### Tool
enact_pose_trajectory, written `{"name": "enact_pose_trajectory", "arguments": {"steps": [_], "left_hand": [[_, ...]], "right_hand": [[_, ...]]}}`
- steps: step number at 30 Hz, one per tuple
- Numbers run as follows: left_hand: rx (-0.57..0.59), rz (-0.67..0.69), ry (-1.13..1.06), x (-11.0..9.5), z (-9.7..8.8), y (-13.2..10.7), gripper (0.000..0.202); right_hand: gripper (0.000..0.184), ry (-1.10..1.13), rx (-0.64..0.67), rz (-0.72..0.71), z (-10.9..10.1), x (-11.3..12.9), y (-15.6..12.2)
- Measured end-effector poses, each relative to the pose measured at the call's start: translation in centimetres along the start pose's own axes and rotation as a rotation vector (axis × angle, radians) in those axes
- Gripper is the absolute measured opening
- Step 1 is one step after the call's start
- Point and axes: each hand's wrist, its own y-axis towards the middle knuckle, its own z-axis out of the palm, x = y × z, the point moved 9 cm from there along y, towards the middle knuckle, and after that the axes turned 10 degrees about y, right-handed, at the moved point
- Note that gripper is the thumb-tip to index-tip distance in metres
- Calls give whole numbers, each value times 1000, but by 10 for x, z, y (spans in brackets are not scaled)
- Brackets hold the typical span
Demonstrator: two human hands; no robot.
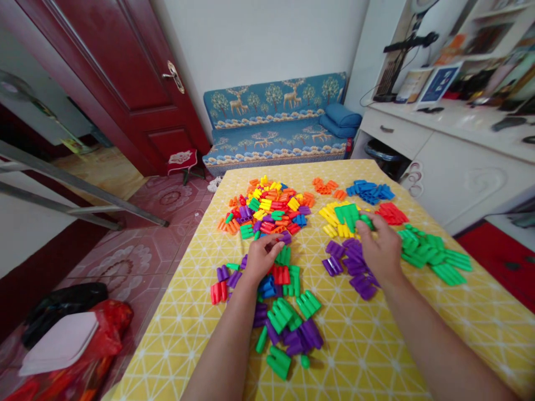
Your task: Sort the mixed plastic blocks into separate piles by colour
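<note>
My right hand [381, 245] is closed on green plastic building blocks [346, 216], raised above the yellow blocks [331, 214] and the purple blocks [355, 259]. My left hand [264, 255] reaches to the near edge of a mixed pile of coloured blocks [271, 206]. Its thumb and fingers pinch a purple block [286, 238] at their tips. Under and around my left wrist lie loose green blocks [281, 314], red blocks [281, 274] and purple blocks [311, 334]. Each block looks like short tubes joined side by side.
A yellow patterned cloth [355, 345] covers the table. Sorted heaps of blue blocks [370, 191], orange blocks [324, 186], red blocks [392, 213] and green blocks [430, 250] lie on the right. Beyond stand a blue sofa [271, 125] and a white cabinet [472, 150].
</note>
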Motion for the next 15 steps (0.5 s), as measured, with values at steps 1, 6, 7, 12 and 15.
{"name": "enact_pose_trajectory", "arguments": {"steps": [1,6,7,12,15], "left_hand": [[0,4,14,0,1,0,25],[-3,7,16,4,2,1,22],[-2,7,12,4,2,1,22],[-5,-4,12,6,1,0,24],[-10,-8,23,4,0,0,24]], "right_hand": [[37,-95,-1,-48,-17,-13,10],[40,-564,6,-140,-92,-91,33],[40,-625,16,-153,-102,-102,31],[32,-740,121,-175,-119,-127,12],[25,-695,139,-141,-119,-131,6]]}}
